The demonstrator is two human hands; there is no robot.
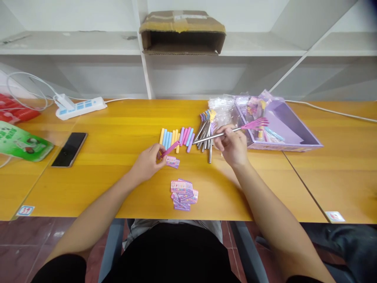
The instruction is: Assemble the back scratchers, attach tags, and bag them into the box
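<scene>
My left hand (150,162) is closed on a pink tube-shaped handle grip (171,149), which slants up to the right. Between the fingers of my right hand (232,146) lies a back scratcher (255,124) with a pink hand-shaped head and a thin metal rod. Its bare rod end points left toward the grip, with a gap between them. Behind my hands, several yellow, blue, pink and purple handle grips (165,137) lie in a row. More back scratchers (203,133) with metal rods and coloured heads are piled beside my right hand. Small printed cards (173,162) lie by my left hand.
A purple box (294,122) with wrapped pieces stands at the right, clear plastic bags (224,106) beside it. Loose printed cards (184,194) lie near the front edge. At the left are a phone (70,149), a power strip (82,108) and a green packet (23,141).
</scene>
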